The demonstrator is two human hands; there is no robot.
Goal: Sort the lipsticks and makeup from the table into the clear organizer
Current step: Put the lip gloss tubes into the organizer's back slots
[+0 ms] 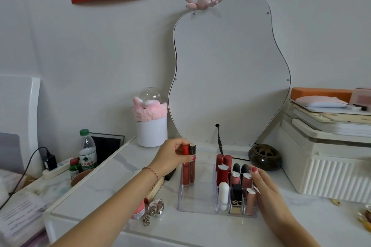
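Observation:
A clear organizer (197, 204) stands on the white marble table. Its right-hand slots hold several upright lipsticks (223, 168) in red, pink, black and white. In its large left compartment two tall lip gloss tubes (188, 163), one red-capped and one dark-capped, stand upright against the left wall. My left hand (173, 156) is shut on the tops of these two tubes. My right hand (265, 184) rests flat against the organizer's right side, fingers touching the rightmost lipsticks. A pink tube (138, 209) and a beige stick (154, 188) lie on the table left of the organizer, partly hidden by my arm.
A curvy mirror (230, 66) leans on the wall behind. A white pot with a pink plush (151, 124), a dark round burner (264, 156), a white ribbed box (329, 164) with stacked items, metal keyrings (155, 209), and a water bottle (88, 150) surround the work area.

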